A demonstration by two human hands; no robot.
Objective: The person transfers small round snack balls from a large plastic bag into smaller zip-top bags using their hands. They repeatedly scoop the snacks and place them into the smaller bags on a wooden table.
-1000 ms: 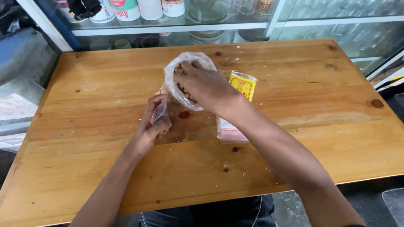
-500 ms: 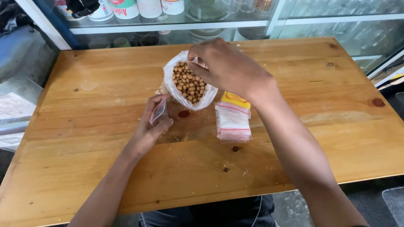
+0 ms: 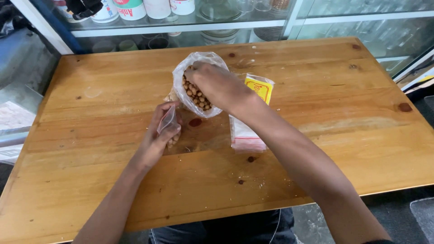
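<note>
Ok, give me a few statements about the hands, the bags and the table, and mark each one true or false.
1. The right hand reaches into the open bag of nuts. True.
2. The left hand lies flat and empty on the table. False: it holds a small clear bag.
3. A stack of small bags lies right of the nut bag. True.
4. The table is glass. False: it is wood.
5. Shelves with jars stand behind the table. True.

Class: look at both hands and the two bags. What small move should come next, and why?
Probably lift the right hand with a pinch of nuts toward the small bag. Its fingers are down in the big bag of nuts, while the left hand holds the small bag up beside it.
</note>
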